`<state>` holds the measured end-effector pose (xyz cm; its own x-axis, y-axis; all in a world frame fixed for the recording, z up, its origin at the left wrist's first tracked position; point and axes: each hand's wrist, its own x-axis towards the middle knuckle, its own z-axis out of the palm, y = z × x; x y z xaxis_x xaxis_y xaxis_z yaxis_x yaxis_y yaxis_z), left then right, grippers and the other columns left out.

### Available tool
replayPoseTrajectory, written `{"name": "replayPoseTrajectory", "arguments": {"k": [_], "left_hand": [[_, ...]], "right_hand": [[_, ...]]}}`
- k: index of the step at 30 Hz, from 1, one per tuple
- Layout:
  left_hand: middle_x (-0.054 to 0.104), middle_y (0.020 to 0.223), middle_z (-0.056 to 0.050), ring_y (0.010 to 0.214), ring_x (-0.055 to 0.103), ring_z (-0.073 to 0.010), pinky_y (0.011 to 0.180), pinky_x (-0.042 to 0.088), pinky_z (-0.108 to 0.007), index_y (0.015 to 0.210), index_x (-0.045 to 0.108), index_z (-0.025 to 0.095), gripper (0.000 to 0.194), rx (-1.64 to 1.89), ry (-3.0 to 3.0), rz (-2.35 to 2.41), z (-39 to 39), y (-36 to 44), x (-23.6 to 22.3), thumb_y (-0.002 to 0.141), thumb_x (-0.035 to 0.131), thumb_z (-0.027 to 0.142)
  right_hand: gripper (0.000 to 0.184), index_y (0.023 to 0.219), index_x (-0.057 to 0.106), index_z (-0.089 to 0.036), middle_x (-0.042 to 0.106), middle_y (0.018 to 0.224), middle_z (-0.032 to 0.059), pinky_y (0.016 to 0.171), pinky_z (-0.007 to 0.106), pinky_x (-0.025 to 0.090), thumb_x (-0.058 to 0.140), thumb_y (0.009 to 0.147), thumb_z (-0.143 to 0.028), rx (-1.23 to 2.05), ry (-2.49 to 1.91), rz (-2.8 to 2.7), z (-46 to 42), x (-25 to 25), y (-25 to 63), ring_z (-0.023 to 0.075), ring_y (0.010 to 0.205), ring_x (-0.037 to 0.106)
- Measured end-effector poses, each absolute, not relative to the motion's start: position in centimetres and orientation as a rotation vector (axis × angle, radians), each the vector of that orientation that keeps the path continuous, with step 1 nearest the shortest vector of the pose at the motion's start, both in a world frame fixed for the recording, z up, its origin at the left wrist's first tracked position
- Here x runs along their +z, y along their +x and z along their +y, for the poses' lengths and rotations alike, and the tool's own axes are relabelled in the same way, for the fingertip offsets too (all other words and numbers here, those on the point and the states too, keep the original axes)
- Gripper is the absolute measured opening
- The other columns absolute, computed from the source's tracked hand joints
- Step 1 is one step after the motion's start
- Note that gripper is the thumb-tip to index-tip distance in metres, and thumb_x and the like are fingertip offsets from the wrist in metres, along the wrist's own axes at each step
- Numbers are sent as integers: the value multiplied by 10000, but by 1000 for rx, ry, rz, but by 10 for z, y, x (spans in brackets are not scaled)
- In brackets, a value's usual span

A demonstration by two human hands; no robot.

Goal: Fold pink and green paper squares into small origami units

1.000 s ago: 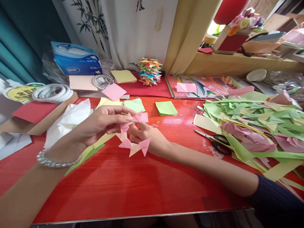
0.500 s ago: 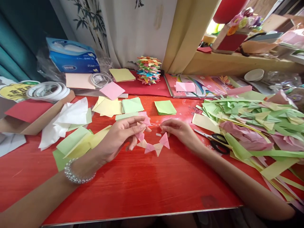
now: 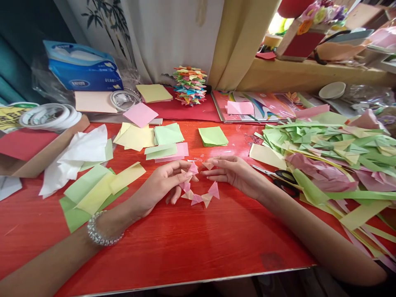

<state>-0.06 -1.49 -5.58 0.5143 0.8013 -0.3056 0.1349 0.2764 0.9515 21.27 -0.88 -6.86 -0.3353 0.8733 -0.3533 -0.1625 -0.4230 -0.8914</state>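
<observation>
Above the middle of the red desk (image 3: 173, 247), your left hand (image 3: 162, 181) grips a curved chain of pink and peach folded paper pieces (image 3: 196, 199) between thumb and fingers. The chain hangs in an open curve beside your fingertips, bending toward your right side. Your right hand (image 3: 236, 172) pinches a small peach folded piece (image 3: 208, 166) near the chain's upper end; you hold the two apart.

Beyond your hands, a bright green paper stack (image 3: 213, 136) lies on the desk, with pale green sheets (image 3: 168, 134) and pale yellow sheets (image 3: 135, 137) to its left. A multicoloured folded-paper tower (image 3: 189, 86) stands farther back. By your left forearm are loose green and yellow papers (image 3: 95, 194), and beyond them a crumpled white tissue (image 3: 77, 154). On your right, black-handled scissors (image 3: 285, 177) lie near your forearm, next to a wide heap of green folded papers (image 3: 328, 142). A clear beaded bracelet (image 3: 100, 233) circles your left wrist.
</observation>
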Motion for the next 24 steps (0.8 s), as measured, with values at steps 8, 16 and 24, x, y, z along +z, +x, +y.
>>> {"name": "replayPoseTrajectory", "arguments": {"k": [8, 16, 24], "left_hand": [[647, 956, -37, 348, 382, -9, 365, 246, -197, 1063, 497, 209, 247, 511, 1264, 973, -14, -1, -59, 864, 509, 356], [674, 915, -35, 342, 342, -9, 377, 266, -197, 1080, 504, 212, 264, 538, 1262, 975, -14, -1, -58, 858, 524, 355], [664, 823, -15, 611, 596, -100, 619, 466, -226, 957, 544, 199, 159, 592, 1392, 957, -16, 0, -57, 850, 546, 316]], "right_hand": [[352, 1120, 565, -172, 671, 892, 37, 543, 228, 486, 607, 777, -240, 1323, -1237, -1373, -10, -74, 211, 82, 582, 583], [227, 955, 705, -215, 670, 1078, 46, 944, 342, 409, 643, 755, -304, 1470, -1250, -1309, -13, -73, 209, 184, 1021, 596], [367, 1082, 632, -215, 671, 996, 44, 937, 361, 413, 692, 721, -244, 1690, -1140, -1113, -18, -71, 208, 170, 935, 623]]}}
